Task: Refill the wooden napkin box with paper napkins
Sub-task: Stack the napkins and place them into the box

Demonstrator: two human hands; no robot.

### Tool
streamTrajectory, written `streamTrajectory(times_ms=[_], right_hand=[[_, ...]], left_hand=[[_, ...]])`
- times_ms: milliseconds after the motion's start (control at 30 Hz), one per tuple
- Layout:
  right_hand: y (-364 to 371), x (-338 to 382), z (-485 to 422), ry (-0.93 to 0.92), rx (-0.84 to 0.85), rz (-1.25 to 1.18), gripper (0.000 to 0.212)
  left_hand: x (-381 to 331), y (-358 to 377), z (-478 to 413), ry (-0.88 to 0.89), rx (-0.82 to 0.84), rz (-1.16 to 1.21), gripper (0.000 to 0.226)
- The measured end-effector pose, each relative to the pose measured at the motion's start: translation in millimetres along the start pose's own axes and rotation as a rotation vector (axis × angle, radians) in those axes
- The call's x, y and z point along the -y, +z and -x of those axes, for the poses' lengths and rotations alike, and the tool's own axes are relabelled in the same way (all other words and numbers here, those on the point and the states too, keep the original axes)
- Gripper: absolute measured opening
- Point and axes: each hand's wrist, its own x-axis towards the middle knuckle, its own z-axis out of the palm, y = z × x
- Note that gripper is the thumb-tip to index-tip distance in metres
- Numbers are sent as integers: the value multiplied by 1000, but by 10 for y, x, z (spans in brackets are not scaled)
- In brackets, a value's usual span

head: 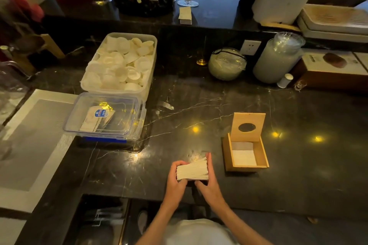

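Left of centre: clear lidded plastic container (103, 117), set on the dark marble counter (179, 105). Lower centre: stack of paper napkins (192, 170), clasped at its left end by the left hand (176, 182) and at its right end by the right hand (209, 183). Right of centre: wooden napkin box (246, 154), lid raised, a few napkins seen inside. Refill judged pending; stack not yet inserted.
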Motion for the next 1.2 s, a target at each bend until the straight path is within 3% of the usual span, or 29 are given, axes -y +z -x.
streamTrajectory(times_ms=[400,633,800,933,1033,1133,1200], right_hand=[[11,-81,-43,-3,-70,-40,83],[-89,-138,-38,7,-161,-7,53],[-301,-58,-68,-7,-27,156,43],[-422,94,-86,0,99,190,40],[-601,281,-84,48,240,162,40],[-783,465,-34,129,314,93,49],[-880,512,2,173,327,20,46]], left_hand=[[-14,8,-8,-12,14,3,40],[-31,-18,-38,-22,46,-16,40],[-83,-167,-110,-6,191,-163,46],[-193,-370,-184,-89,337,-205,42],[-331,-518,-164,-221,455,-71,35],[-460,-519,-137,-332,541,72,57],[-526,-429,-132,-371,550,133,59]])
